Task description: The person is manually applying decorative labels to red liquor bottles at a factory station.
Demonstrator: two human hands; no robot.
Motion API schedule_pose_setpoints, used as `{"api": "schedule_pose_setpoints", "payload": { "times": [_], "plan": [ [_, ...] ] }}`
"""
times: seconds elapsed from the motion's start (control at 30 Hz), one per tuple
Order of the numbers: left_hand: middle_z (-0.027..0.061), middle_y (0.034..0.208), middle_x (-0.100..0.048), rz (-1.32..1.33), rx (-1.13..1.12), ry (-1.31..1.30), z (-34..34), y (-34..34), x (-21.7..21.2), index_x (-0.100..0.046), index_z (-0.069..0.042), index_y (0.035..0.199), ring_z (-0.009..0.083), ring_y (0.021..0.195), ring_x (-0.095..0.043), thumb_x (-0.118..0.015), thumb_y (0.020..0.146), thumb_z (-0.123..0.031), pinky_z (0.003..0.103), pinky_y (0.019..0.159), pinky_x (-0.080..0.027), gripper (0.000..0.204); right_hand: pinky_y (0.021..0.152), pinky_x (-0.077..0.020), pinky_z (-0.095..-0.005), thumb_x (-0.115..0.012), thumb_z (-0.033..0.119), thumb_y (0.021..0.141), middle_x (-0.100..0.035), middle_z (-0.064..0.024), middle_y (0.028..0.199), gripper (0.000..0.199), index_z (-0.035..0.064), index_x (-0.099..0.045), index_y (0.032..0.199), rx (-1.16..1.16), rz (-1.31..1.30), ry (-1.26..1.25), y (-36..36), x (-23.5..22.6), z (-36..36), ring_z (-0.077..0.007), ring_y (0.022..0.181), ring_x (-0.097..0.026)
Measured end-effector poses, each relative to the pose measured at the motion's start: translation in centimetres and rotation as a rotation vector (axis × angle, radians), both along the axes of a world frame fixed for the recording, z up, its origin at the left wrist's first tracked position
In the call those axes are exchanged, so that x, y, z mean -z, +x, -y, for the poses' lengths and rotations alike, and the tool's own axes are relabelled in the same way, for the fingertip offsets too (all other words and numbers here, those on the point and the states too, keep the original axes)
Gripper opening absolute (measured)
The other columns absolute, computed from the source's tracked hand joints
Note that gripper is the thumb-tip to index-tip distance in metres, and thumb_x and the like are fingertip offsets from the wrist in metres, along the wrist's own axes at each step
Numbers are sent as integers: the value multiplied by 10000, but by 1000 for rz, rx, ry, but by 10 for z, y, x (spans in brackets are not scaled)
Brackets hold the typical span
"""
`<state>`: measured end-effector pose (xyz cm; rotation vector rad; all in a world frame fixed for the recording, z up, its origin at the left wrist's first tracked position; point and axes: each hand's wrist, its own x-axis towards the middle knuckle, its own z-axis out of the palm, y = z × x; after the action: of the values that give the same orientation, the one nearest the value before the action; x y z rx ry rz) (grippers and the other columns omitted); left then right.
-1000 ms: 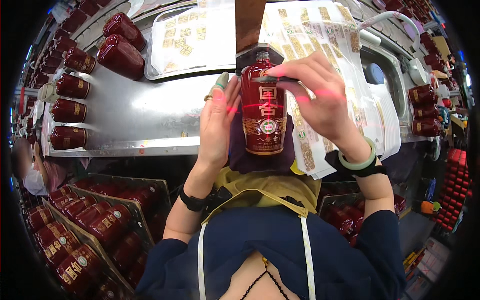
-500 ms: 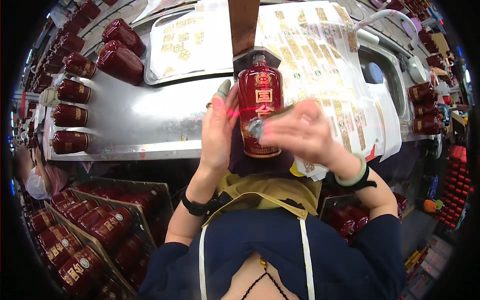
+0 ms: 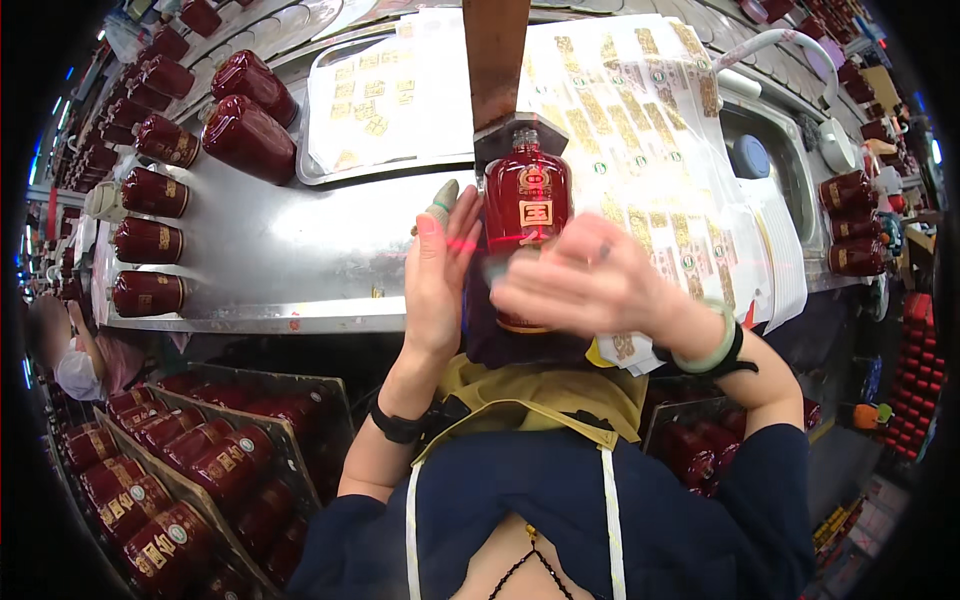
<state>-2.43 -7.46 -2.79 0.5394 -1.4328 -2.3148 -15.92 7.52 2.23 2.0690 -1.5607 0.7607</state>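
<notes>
A dark red glass bottle (image 3: 507, 203) with gold lettering lies on its back before me, its neck against a dark block at the foot of a brown post (image 3: 494, 60). My left hand (image 3: 432, 295) stands open along the bottle's left side, fingers stretched out, a grey-green cover on one finger. Whether it touches the glass is hard to tell. Over the lower half of the bottle hovers my right hand (image 3: 590, 280), its fingers smeared by motion. A pale greyish blur shows near its fingertips, too unclear to name. Red light lines cross the bottle and the left fingers.
Sheets of gold labels (image 3: 625, 120) lie right of the bottle, beside a sink (image 3: 815, 200). A tray (image 3: 312, 125) of label sheets is at the back left. More red bottles (image 3: 250, 140) rest on the metal table; crates (image 3: 300, 430) of bottles stand below.
My right hand has turned over the bottle's lower part, and the dark cover seen on its finger is now hidden. My left hand keeps its place. The whole view has shifted slightly.
</notes>
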Motion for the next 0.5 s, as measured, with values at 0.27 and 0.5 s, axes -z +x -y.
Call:
{"api": "schedule_pose_setpoints", "payload": {
  "times": [0.27,0.5],
  "plan": [
    [179,1422,-575,1,75,109,4,-32,-15,-404,72,1494,218,1301,-578,-399,1127,-443,355,1118,-451,632,823,-513,-308,-609,35,991,-687,-84,973,217,46,-655,1203,620,1110,-140,-50,3,3,-201,868,-651],
    [83,1157,-707,72,46,166,3,-59,-15,-601,22,1318,128,1008,-674,-692,1022,-237,284,884,-551,403,672,-466,-210,-771,217,974,-621,-6,915,342,72,-517,1151,342,1782,-2,-11,37,15,-47,796,-560]
  ]
}}
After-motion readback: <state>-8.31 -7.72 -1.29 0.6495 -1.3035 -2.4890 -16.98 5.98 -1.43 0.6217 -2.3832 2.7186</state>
